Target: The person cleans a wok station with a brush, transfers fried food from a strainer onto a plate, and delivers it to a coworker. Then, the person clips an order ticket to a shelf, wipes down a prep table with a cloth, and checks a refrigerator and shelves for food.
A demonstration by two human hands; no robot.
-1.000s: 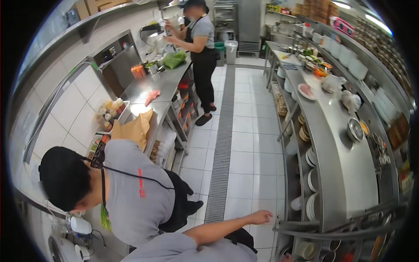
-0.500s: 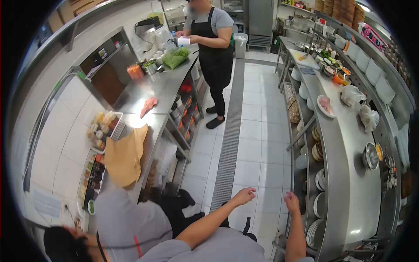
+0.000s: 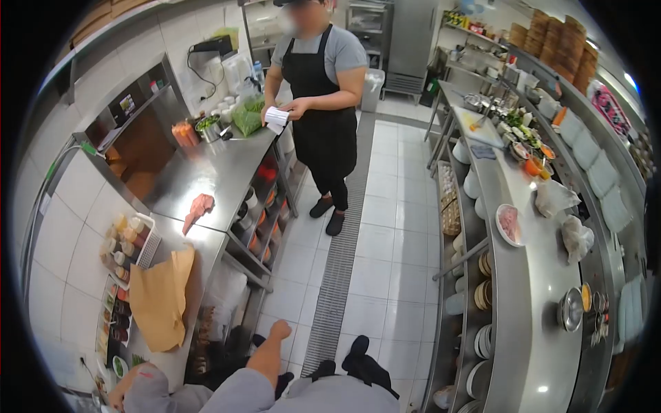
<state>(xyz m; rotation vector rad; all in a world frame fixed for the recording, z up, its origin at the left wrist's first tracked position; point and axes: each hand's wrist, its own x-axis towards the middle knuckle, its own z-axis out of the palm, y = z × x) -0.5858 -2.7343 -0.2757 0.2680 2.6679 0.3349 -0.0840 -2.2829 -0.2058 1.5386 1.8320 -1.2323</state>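
Observation:
My left hand [image 3: 280, 330] hangs low over the tiled floor, beside the left counter's shelves. Its fingers look curled together, with nothing visible in them. My right hand is out of view. On the left steel counter [image 3: 237, 162] lies a piece of raw meat [image 3: 199, 210]. Brown paper [image 3: 160, 296] is spread nearer to me, beside a white basket of bottles [image 3: 150, 241]. Ahead, a co-worker in a black apron [image 3: 322, 82] holds a white paper pad [image 3: 277, 116] in both hands.
A second co-worker's grey sleeve [image 3: 148, 391] is close at lower left. The right counter [image 3: 544, 330] bears a plate of meat [image 3: 509, 225], plastic bags [image 3: 577, 237] and a metal bowl [image 3: 570, 310]. A floor drain [image 3: 337, 275] runs along the aisle.
My left hand has moved left and lower, its fingers now curled. My right hand has left the view. The nearby co-worker shows less; the standing one appears nearer, facing me with the pad.

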